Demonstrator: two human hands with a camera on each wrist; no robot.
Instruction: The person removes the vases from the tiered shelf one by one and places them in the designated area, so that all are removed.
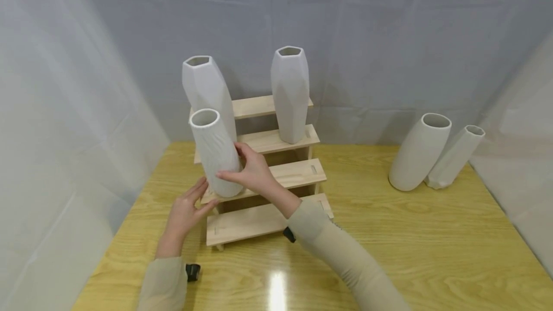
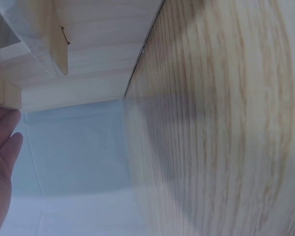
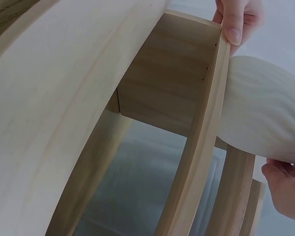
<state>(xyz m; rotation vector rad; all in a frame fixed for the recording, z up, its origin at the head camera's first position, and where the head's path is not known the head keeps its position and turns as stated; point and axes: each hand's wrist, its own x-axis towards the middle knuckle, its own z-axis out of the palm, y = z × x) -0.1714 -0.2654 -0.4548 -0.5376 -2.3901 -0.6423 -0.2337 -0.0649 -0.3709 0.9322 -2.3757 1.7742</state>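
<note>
The vase stood nearly upright, its long axis running from its base at five o'clock to its mouth at eleven. Its base was at the left end of the second shelf up. It lay at ten o'clock from the right hand, which pinched its side. The left hand, thumb and fingers spread, touched the shelf's corner.

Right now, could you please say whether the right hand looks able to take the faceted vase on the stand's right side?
Probably not: the right hand holds the textured vase, though nothing seems to block its way to the faceted vase.
</note>
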